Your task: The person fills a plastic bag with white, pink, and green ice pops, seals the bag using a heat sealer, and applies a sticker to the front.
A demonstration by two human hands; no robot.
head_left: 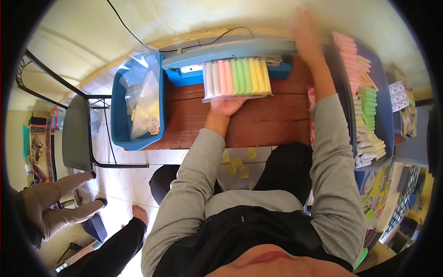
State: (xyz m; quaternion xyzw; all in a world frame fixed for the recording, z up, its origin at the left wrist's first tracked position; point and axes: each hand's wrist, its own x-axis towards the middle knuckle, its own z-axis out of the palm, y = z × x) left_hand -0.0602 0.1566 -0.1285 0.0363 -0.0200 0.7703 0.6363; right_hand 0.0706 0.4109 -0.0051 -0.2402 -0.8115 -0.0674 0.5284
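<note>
A clear plastic pack of coloured sticks [237, 78], in white, pink, green and yellow rows, is at the middle of the brown wooden table. My left hand [227, 106] supports it from below, with its fingers mostly hidden under the pack. The pack's far edge lies at the jaw of a blue bag sealer [184, 76], beneath the long grey sealer arm [230, 49]. At the right end of that arm is my right hand [307, 39], raised near the wall and smeared by motion.
Left of the sealer stands a blue bin [138, 144] with clear bags and scraps. On the right, a dark basket [387, 115] holds stacked pink, green, yellow and white sticks. A chair [77, 134] and another person's legs [64, 194] are at the left. Yellow scraps [236, 164] lie on the floor.
</note>
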